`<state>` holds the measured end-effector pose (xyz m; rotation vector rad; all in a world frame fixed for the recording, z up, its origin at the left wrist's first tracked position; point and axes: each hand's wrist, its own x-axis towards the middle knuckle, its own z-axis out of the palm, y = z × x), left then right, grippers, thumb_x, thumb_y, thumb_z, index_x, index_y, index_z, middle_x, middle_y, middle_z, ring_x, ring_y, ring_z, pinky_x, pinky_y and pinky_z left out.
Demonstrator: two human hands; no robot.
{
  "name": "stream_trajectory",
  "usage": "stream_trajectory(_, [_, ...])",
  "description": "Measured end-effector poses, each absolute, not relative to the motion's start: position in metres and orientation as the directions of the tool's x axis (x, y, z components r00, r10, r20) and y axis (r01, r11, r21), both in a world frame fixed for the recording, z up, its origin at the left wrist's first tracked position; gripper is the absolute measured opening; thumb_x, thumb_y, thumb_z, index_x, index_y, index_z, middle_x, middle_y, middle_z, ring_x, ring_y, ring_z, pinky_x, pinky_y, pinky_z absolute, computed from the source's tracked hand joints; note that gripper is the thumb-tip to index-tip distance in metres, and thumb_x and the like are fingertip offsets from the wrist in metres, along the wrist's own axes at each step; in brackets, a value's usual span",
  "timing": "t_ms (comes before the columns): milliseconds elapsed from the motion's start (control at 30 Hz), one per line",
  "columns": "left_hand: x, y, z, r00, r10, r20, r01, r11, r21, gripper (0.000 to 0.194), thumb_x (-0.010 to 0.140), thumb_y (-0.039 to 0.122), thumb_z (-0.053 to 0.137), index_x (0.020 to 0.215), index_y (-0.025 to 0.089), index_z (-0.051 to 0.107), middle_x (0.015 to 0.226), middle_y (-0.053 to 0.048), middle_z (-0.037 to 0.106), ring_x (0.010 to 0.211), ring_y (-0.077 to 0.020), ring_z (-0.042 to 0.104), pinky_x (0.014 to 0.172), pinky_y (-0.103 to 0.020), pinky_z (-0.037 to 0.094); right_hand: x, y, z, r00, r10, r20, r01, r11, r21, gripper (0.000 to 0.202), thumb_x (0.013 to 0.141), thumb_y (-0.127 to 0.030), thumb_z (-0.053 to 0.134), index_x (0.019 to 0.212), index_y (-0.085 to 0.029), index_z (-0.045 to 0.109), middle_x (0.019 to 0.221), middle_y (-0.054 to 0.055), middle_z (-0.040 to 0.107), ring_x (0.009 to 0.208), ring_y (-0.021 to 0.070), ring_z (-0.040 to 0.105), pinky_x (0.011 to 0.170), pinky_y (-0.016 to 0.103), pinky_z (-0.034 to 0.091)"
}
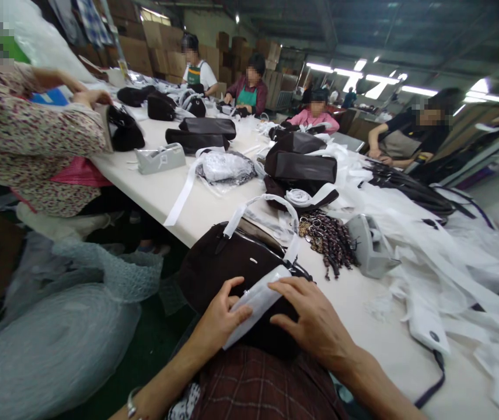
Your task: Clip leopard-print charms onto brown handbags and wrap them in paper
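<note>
A dark brown handbag [214,256] rests at the table edge in front of my body, its upright handle [267,198] wrapped in white material. Across its front lies a flat white wrapping strip [260,300], slanting from lower left to upper right. My left hand [220,318] has its thumb pressed on the strip's lower part, with the index finger along its far side. At the strip's upper end, my right hand [308,315] rests its fingertips on it, thumb held apart from the fingers. The bag's lower front is partly hidden by my hands.
Beaded key-ring tassels [330,239] and a grey tape dispenser [369,245] lie right of the bag. More dark bags [302,166] and white strips [389,204] cover the table. A bubble-wrap roll [56,350] stands on the floor at left. Several co-workers sit around the table.
</note>
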<state>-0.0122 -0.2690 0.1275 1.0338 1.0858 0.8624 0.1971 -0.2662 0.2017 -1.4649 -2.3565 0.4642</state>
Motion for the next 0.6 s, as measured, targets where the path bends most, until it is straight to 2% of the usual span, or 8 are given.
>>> stream_trajectory(67, [-0.012, -0.270, 0.134, 0.256, 0.938, -0.234, 0.013, 0.239, 0.971, 0.074, 0.081, 0.042, 0.068, 0.141, 0.017, 0.034, 0.086, -0.004, 0.072, 0.078, -0.0194, 0.067, 0.071, -0.027, 0.048, 0.186, -0.263, 0.201, -0.630, 0.763, 0.142, 0.719, 0.643, -0.263, 0.055, 0.082, -0.018, 0.062, 0.135, -0.027, 0.051, 0.142, 0.008, 0.051, 0.135, 0.0284, 0.040, 0.113, 0.052, 0.028])
stream_trajectory(133, [-0.011, -0.272, 0.142, 0.259, 0.943, -0.210, 0.052, 0.203, 0.978, 0.073, 0.083, 0.042, 0.064, 0.144, 0.017, 0.032, 0.101, -0.008, 0.073, 0.098, -0.0231, 0.066, 0.087, -0.030, 0.047, 0.174, -0.256, 0.194, -0.728, 0.678, 0.098, 0.656, 0.731, -0.188, 0.050, 0.087, -0.017, 0.056, 0.136, -0.023, 0.050, 0.144, 0.009, 0.049, 0.141, 0.0269, 0.030, 0.119, 0.053, 0.015])
stream_trajectory(233, [-0.011, -0.274, 0.150, 0.267, 0.942, -0.201, 0.165, 0.161, 0.973, 0.073, 0.086, 0.036, 0.061, 0.147, 0.017, 0.027, 0.102, -0.007, 0.073, 0.098, -0.0230, 0.067, 0.091, -0.031, 0.045, 0.165, -0.247, 0.184, -0.723, 0.691, 0.013, 0.675, 0.710, -0.203, 0.043, 0.088, -0.026, 0.056, 0.131, -0.019, 0.054, 0.142, 0.012, 0.051, 0.142, 0.0280, 0.028, 0.120, 0.053, 0.009])
stream_trajectory(333, [-0.014, -0.274, 0.150, 0.254, 0.946, -0.204, 0.321, 0.117, 0.940, 0.070, 0.088, 0.032, 0.057, 0.149, 0.022, 0.024, 0.095, -0.004, 0.073, 0.086, -0.0221, 0.068, 0.082, -0.031, 0.048, 0.171, -0.245, 0.186, -0.683, 0.730, -0.026, 0.711, 0.656, -0.253, 0.075, 0.075, -0.045, 0.072, 0.140, -0.020, 0.044, 0.150, 0.013, 0.040, 0.144, 0.0327, 0.021, 0.118, 0.056, 0.006])
stream_trajectory(400, [-0.016, -0.274, 0.145, 0.251, 0.954, -0.165, 0.394, 0.055, 0.918, 0.067, 0.090, 0.032, 0.052, 0.150, 0.024, 0.021, 0.108, -0.006, 0.071, 0.098, -0.0235, 0.067, 0.087, -0.032, 0.047, 0.175, -0.245, 0.189, -0.696, 0.718, -0.017, 0.693, 0.665, -0.277, 0.086, 0.071, -0.050, 0.075, 0.143, -0.021, 0.039, 0.151, 0.013, 0.039, 0.144, 0.0326, 0.020, 0.118, 0.056, 0.005])
stream_trajectory(500, [-0.018, -0.274, 0.135, 0.318, 0.945, -0.072, 0.476, -0.094, 0.874, 0.064, 0.093, 0.029, 0.046, 0.151, 0.024, 0.018, 0.130, -0.010, 0.062, 0.115, -0.0235, 0.061, 0.098, -0.032, 0.043, 0.174, -0.239, 0.187, -0.757, 0.653, -0.002, 0.634, 0.735, -0.242, 0.043, 0.084, -0.037, 0.066, 0.121, -0.018, 0.058, 0.122, 0.010, 0.064, 0.127, 0.0265, 0.046, 0.119, 0.050, 0.006])
stream_trajectory(567, [-0.019, -0.274, 0.131, 0.357, 0.932, -0.058, 0.527, -0.150, 0.837, 0.064, 0.094, 0.029, 0.044, 0.151, 0.021, 0.017, 0.129, -0.011, 0.062, 0.114, -0.0226, 0.062, 0.098, -0.031, 0.042, 0.171, -0.231, 0.182, -0.786, 0.618, -0.009, 0.608, 0.771, -0.192, 0.016, 0.089, -0.028, 0.057, 0.098, -0.017, 0.065, 0.094, 0.006, 0.070, 0.100, 0.0211, 0.060, 0.118, 0.047, 0.011])
stream_trajectory(600, [-0.019, -0.274, 0.129, 0.365, 0.929, -0.066, 0.546, -0.156, 0.823, 0.064, 0.094, 0.029, 0.044, 0.151, 0.021, 0.016, 0.128, -0.010, 0.063, 0.113, -0.0220, 0.063, 0.098, -0.031, 0.042, 0.170, -0.227, 0.179, -0.793, 0.609, -0.011, 0.602, 0.780, -0.174, 0.014, 0.091, -0.025, 0.054, 0.091, -0.017, 0.065, 0.086, 0.005, 0.070, 0.090, 0.0192, 0.062, 0.117, 0.045, 0.016])
